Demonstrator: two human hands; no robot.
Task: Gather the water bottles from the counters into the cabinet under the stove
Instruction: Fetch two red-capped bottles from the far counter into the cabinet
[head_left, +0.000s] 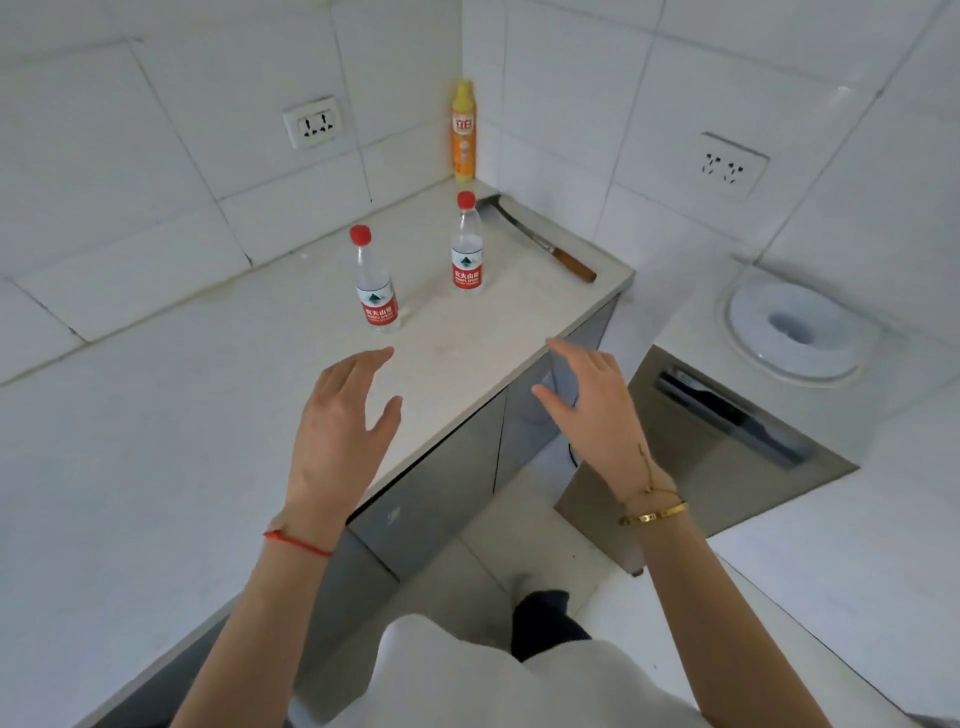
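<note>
Low in the frame I hold both hands out, left hand (343, 421) and right hand (592, 410), fingers spread and empty, shaped to wrap a bottle each. The near water bottle (375, 283) and far water bottle (466, 247) stand upright at centre on the counter (156, 415), apart, untouched.

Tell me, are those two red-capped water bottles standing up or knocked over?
Both upright. The nearer bottle and the farther bottle rest on their bases on the counter, caps on top.
</note>
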